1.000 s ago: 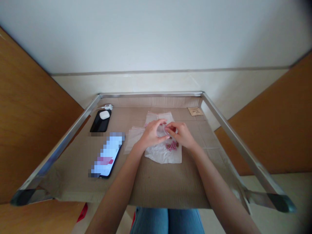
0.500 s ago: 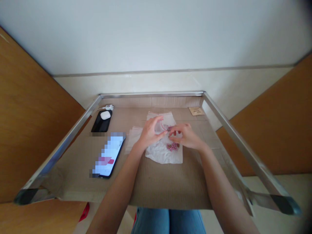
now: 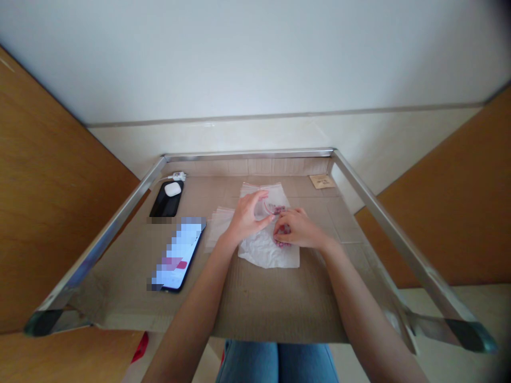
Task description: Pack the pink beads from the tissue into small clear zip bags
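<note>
My left hand (image 3: 248, 215) is curled round a clear plastic bag (image 3: 261, 208), holding its mouth rounded open towards the right. The bag's rim shows a thin reddish line. My right hand (image 3: 293, 229) is down on a small heap of pink pieces (image 3: 284, 244), its fingers drawn together over them. Whether these are beads or dried buds is too small to tell. More pink pieces (image 3: 277, 209) lie just beyond, near the bag's mouth. Under both hands is a crumpled whitish plastic sheet or bag (image 3: 265, 255).
Several flat clear bags (image 3: 219, 226) lie left of my left hand. A lit phone (image 3: 179, 255), a black tray-like item (image 3: 165, 205) with a white case (image 3: 173, 189), and a white plug (image 3: 179, 176) are farther left. A brown packet (image 3: 321, 182) lies back right. Metal rails (image 3: 247, 156) border the cardboard-covered table.
My right hand has moved from beside the bag's mouth down towards me onto the pink heap, and its fingers have drawn together. My left hand and the bag have stayed put.
</note>
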{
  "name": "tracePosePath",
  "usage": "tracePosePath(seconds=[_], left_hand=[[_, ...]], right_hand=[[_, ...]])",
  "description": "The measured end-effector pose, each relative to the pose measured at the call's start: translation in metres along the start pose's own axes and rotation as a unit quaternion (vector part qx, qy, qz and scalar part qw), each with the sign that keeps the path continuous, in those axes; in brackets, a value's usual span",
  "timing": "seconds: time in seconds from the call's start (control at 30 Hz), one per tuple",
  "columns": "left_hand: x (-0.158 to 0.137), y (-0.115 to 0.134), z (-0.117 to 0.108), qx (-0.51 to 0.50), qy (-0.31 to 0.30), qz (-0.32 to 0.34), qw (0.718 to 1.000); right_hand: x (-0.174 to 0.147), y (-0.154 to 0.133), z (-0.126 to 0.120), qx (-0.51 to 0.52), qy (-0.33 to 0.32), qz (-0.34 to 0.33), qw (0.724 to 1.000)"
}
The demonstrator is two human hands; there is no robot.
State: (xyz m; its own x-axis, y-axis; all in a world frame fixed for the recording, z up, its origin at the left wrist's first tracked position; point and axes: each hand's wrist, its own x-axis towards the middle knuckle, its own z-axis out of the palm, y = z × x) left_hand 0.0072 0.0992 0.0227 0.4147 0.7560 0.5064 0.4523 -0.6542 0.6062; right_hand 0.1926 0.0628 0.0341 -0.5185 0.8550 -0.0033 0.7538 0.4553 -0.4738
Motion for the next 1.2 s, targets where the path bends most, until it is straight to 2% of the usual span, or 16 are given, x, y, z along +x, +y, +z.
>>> tracePosePath(seconds=[0.3, 0.57, 0.67, 0.93, 1.2], left_hand=[[0.000, 0.000, 0.001, 0.001, -0.017, 0.000, 1.000], [-0.001, 0.002, 0.000, -0.020, -0.032, -0.012, 0.999], [0.000, 0.005, 0.000, -0.039, -0.047, -0.012, 0.998], [0.000, 0.010, 0.002, -0.070, -0.077, 0.001, 0.995], [0.000, 0.009, 0.001, -0.085, -0.063, -0.009, 0.994]], right_hand=[[0.002, -0.004, 0.002, -0.006, 0.031, 0.004, 1.000], [-0.001, 0.004, -0.016, 0.092, 0.178, 0.017, 0.979], [0.001, 0.003, -0.015, 0.125, 0.208, 0.021, 0.970], [0.005, -0.005, -0.008, 0.125, 0.188, 0.013, 0.974], [0.004, -0.004, -0.010, 0.136, 0.176, 0.008, 0.975]])
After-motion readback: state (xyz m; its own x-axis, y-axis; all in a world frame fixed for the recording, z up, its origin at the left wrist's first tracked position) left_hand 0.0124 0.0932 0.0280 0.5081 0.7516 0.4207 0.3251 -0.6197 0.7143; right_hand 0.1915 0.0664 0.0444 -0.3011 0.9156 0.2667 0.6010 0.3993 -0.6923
